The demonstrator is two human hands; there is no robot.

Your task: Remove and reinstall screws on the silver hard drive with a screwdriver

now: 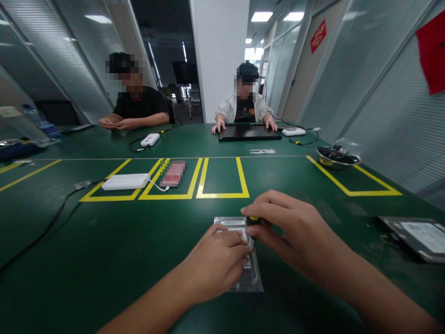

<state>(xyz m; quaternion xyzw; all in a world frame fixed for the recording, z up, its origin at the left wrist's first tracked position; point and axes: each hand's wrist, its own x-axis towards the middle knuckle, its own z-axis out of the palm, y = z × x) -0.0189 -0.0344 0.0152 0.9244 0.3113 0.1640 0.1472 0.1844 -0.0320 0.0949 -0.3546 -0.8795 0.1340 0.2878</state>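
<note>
Lying on the green table (156, 264), a flat silver hard drive (253, 274) is partly covered by the left hand (220, 262). It is placed near the front, between the two arms. The fingers of the left hand are bent and rested on top of it; whether anything is pinched under them cannot be told. A small black and yellow thing (255, 221) is gripped by the fingers of the right hand (295, 222), at the drive's far right corner. Most of it is hidden.

Farther off, boxes are marked with yellow tape (222, 195). A white block (125, 181) is joined by a white cord to a blurred pink thing (174, 174). On the right, another drive (422, 236) and a shiny bowl (339, 163) of dark bits are seen. Across the table, a black panel (249, 132) is touched by both hands of a person in a light jacket (227, 106).
</note>
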